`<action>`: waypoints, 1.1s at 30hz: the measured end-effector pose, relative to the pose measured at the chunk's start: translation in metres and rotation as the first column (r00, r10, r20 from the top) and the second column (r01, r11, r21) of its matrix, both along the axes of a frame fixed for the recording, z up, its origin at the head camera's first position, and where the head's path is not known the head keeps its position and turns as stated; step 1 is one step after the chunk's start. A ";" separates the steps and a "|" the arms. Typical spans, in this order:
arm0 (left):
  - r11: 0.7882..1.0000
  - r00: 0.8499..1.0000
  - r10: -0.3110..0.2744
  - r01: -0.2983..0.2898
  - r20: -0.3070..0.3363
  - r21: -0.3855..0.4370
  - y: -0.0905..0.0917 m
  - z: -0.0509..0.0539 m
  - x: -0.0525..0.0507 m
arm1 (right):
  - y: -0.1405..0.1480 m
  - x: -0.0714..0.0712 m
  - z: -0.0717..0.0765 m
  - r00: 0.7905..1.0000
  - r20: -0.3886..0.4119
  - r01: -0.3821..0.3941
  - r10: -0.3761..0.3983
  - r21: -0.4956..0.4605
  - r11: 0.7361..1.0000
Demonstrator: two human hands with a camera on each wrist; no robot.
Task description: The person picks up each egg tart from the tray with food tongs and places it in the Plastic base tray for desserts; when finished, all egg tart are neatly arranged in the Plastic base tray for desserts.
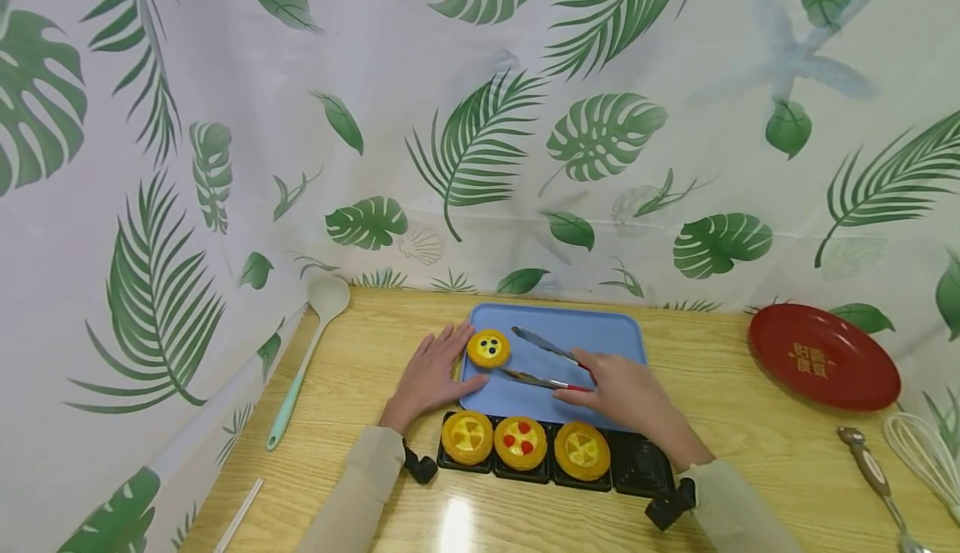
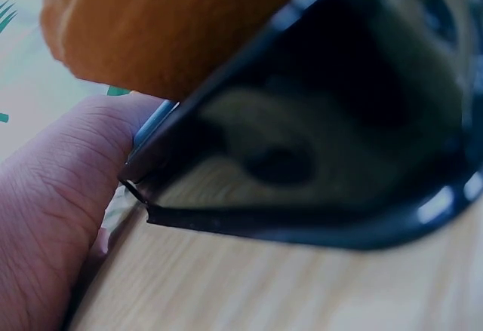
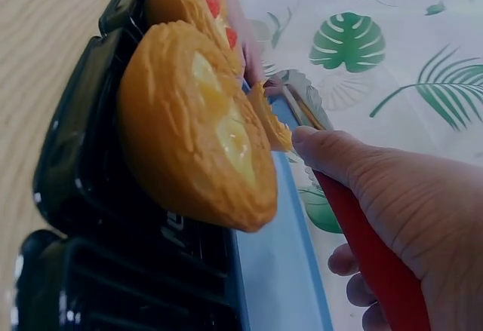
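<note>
My right hand grips a pair of tongs by the red handles, seen close up as one red handle in the right wrist view. The tongs' arms are spread, one tip by the right side of a blueberry-topped tart. That tart sits at the left end of a blue tray. My left hand rests at the tray's left edge, fingers extended and thumb over the rim. In front, a black compartment tray holds three tarts: fruit-wedge, red-topped and another wedge-topped; its right compartment is empty.
A long-handled ladle and a white stick lie on the left. Toward the right are a red oval plate, a whisk and a brown-handled utensil. A leaf-print curtain borders the wooden table.
</note>
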State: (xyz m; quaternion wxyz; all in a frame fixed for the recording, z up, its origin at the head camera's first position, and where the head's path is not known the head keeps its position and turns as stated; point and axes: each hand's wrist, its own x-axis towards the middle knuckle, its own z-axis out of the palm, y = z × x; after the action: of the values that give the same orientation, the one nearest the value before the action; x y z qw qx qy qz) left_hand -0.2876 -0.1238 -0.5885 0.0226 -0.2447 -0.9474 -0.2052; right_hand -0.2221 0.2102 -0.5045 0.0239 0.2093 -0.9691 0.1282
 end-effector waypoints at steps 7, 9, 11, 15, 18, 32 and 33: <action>1.000 1.000 -0.003 0.003 0.005 0.024 0.002 0.001 0.001 | -0.011 -0.010 -0.004 0.999 -0.024 -0.028 0.028 0.005 1.000; 1.000 1.000 0.002 -0.003 0.011 0.022 0.002 0.001 0.001 | -0.013 -0.012 -0.007 0.999 -0.031 -0.028 0.028 0.012 1.000; 1.000 1.000 0.007 -0.007 0.011 0.015 0.002 0.001 0.001 | -0.015 -0.015 -0.009 0.999 -0.036 -0.028 0.029 0.012 1.000; 1.000 1.000 0.011 -0.011 0.009 0.006 0.001 0.000 0.000 | -0.019 -0.018 -0.011 0.999 -0.034 -0.026 0.027 0.022 0.999; 1.000 1.000 0.011 -0.011 0.008 0.007 0.001 0.000 0.000 | -0.021 -0.021 -0.013 0.999 -0.031 -0.030 0.031 0.022 0.999; 1.000 1.000 0.005 -0.005 0.004 0.019 0.001 -0.001 0.000 | -0.027 -0.029 -0.015 0.999 -0.011 -0.048 0.049 0.033 0.998; 1.000 1.000 0.005 -0.005 0.003 0.022 0.001 -0.001 0.000 | -0.027 -0.029 -0.015 0.999 -0.010 -0.044 0.045 0.033 0.998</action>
State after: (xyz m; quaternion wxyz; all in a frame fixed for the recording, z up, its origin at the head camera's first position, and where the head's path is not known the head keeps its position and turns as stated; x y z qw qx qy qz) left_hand -0.2877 -0.1232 -0.5891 0.0243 -0.2417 -0.9457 -0.2159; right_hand -0.2513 0.1830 -0.5194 0.0230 0.2320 -0.9660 0.1116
